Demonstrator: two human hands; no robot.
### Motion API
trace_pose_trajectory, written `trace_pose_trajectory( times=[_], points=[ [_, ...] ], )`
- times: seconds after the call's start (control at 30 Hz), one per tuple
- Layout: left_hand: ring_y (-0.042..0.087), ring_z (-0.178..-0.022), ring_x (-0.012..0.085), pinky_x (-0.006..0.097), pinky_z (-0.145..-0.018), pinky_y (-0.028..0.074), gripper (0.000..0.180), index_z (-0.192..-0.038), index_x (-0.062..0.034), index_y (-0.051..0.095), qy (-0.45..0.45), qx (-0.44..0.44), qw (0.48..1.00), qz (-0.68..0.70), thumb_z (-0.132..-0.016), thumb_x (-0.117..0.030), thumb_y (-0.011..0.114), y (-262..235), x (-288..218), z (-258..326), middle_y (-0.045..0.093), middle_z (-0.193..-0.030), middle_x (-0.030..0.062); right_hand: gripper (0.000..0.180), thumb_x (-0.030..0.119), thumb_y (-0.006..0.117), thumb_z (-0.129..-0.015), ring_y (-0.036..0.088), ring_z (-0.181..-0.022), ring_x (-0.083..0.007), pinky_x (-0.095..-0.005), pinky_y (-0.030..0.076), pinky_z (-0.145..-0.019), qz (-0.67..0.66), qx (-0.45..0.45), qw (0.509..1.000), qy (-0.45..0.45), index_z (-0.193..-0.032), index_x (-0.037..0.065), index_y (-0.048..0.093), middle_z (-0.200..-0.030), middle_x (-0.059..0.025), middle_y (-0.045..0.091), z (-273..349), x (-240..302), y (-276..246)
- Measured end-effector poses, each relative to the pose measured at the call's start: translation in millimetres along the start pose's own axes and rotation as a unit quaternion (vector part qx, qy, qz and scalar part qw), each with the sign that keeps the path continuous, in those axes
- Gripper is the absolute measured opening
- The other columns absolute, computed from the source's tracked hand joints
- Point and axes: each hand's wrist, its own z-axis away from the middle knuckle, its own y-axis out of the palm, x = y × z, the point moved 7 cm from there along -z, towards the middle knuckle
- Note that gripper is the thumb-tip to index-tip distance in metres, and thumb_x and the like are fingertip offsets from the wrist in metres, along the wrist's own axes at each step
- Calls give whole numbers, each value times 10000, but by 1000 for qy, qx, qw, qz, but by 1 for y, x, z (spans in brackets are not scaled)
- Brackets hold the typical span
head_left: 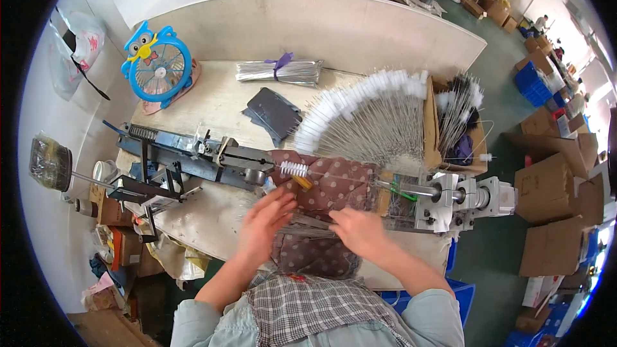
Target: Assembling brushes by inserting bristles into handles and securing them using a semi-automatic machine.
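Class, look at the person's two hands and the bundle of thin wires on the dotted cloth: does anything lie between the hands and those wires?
Nothing visible does. The left hand and right hand both rest directly over the wire bundle on the dotted cloth. The finished white-tipped brush lies farther back, beyond the hands.

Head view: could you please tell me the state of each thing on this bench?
left hand: open, over loose wires
right hand: open, on loose wires
wires: loose on dotted cloth
brush: mounted in machine
finished brushes: fanned out
fan: upright
wire bundle: tied
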Motion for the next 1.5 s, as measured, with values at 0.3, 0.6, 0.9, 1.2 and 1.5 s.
trace_pose_trajectory(
  times=[0.3, 0.6, 0.9, 1.2, 1.5],
  points=[
    [573, -770, 100, 225, -633, 450, 304, -917, -117, 603, 198, -433, 839, 262, -839, -407, 653, -379, -14, 83, 614, -834, -12, 87, 180, 629, -806, 637, -736, -260, -390, 506, -599, 38, 77, 996, 16, -786, 98, 649, -758, -67, 591, 2, -11, 13],
    [583, -677, 92, 213, -582, 449, 287, -889, -114, 602, 214, -519, 811, 166, -839, -389, 665, -369, -16, 92, 633, -800, -4, 98, 174, 612, -819, 639, -733, -268, -381, 511, -612, 21, 32, 996, 79, -854, 112, 680, -815, -53, 654, 12, -26, -8],
    [577, -992, 229, 366, -892, 474, 301, -1117, -48, 496, 22, -93, 981, 170, -876, -198, 595, -67, 19, -4, 577, -1079, 97, 158, 101, 625, -762, 638, -742, -254, -359, 515, -605, 52, -34, 998, 22, -915, 82, 660, -819, -77, 638, 20, -25, -12],
    [510, -562, 178, 318, -583, 470, 255, -956, -61, 570, -148, 138, 884, 422, -927, -305, 502, 56, -63, 17, 556, -708, 40, 204, 77, 614, -733, 628, -751, -260, -354, 523, -623, 95, 8, 994, 52, -937, 83, 620, -862, -62, 573, 25, -17, -4],
    [575, -593, 163, 299, -616, 484, 338, -893, 13, 613, -155, 174, 972, 16, -958, -288, 473, 27, -24, 45, 640, -772, 100, 150, 23, 563, -776, 572, -812, -307, -396, 483, -640, 184, -41, 979, 76, -916, 35, 614, -862, -124, 561, 24, -12, -113]
  ],
)
